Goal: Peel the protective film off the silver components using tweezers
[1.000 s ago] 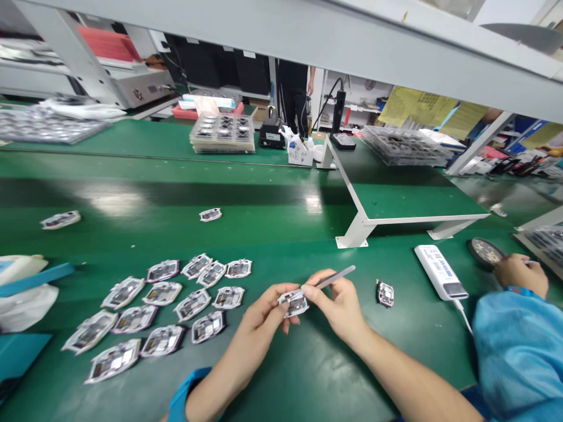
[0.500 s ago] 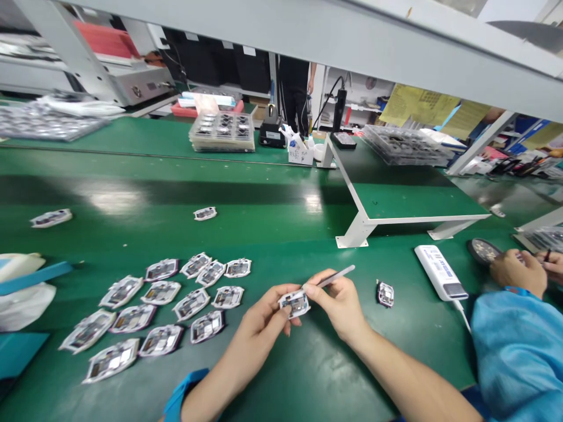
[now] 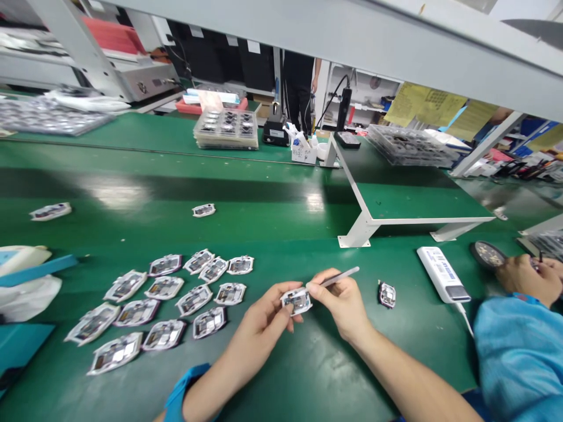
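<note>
My left hand pinches a small white-framed electronic part above the green belt. My right hand grips slim metal tweezers, their tip meeting the part's right edge. Several like parts lie spread in rows on the belt to the left of my hands. One dark part lies alone just right of my right hand.
A white device with a cable lies to the right. A co-worker in a blue sleeve works at the far right beside a round black dish. A raised green shelf stands behind. Stacked clear trays sit at the back. Two stray parts lie farther up the belt.
My hands stay together on the part with hardly any shift. The co-worker's hands at the right have moved farther right. The view has drifted slightly.
</note>
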The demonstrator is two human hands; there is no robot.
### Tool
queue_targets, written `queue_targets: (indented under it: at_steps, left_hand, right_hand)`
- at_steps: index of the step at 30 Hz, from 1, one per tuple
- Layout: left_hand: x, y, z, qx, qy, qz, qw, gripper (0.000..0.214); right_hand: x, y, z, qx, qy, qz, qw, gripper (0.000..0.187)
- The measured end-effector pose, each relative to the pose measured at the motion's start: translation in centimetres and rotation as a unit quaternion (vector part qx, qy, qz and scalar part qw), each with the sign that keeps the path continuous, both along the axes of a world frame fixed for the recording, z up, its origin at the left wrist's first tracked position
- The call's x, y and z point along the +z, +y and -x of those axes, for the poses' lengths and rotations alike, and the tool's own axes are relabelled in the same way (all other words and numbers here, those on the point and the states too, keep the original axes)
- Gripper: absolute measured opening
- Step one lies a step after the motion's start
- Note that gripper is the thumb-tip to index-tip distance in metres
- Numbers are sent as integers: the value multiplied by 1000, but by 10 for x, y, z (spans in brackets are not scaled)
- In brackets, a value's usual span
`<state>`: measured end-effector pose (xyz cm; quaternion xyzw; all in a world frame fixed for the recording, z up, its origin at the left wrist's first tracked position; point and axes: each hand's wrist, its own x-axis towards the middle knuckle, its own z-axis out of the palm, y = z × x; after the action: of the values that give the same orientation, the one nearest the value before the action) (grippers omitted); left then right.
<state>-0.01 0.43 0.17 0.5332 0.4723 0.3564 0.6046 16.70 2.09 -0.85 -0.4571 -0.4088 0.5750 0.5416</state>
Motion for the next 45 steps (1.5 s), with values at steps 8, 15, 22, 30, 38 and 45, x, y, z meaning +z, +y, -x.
queue_targets:
  at_steps: [8, 15, 22, 30, 38, 45]
  left_hand:
    - [-3, -1, 0, 9, 7, -11, 1000, 35]
    - [0, 0, 1, 11, -13, -6, 1000, 35]
    - [7, 1, 1, 10, -21, -6, 1000, 33]
    - [10, 1, 3, 12, 4, -12, 1000, 33]
    - [10, 1, 3, 1, 24, -21, 999, 33]
    - [14, 2, 4, -9, 36, -23, 999, 33]
  right_hand:
    - [1, 1, 2, -1, 39, 40, 998, 24]
    - [-1, 2, 0, 7, 36, 21, 999, 19]
    - [-4, 4, -4, 28, 25, -21, 999, 15]
    - [-2, 4, -2, 23, 4, -56, 998, 18]
    - [-3, 4, -3, 27, 3, -47, 999, 14]
    - [-1, 3, -2, 23, -5, -38, 999, 14]
